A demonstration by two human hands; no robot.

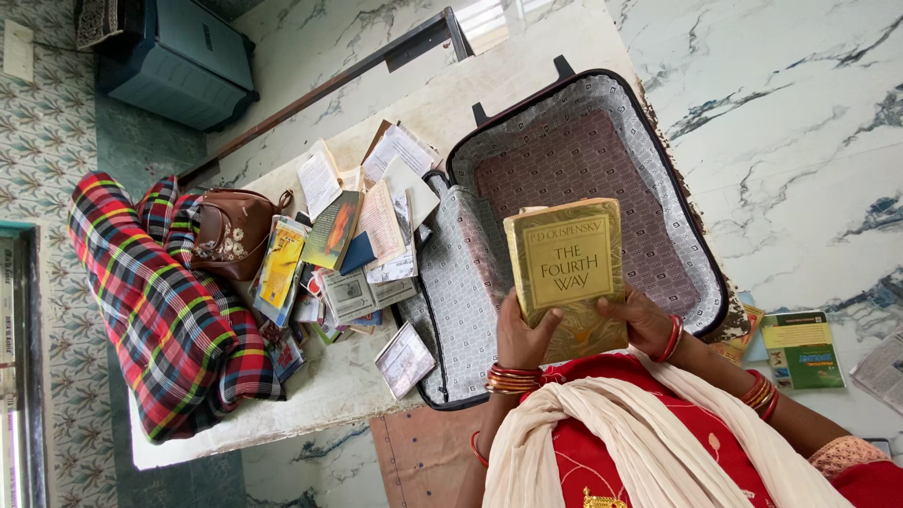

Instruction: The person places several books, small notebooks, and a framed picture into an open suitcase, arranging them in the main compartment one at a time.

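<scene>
Right now I'm holding a yellow book (567, 273) over the open suitcase (527, 141), left hand (522, 336) and right hand (644, 320) both clasping its lower edge.

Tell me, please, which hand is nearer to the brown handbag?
The left hand. It grips the book's left edge, on the side facing the brown handbag. The right hand holds the book's far edge, farther away.

Open suitcase (583, 150) lies bare; book pile (357, 245) crowds its left.
</scene>
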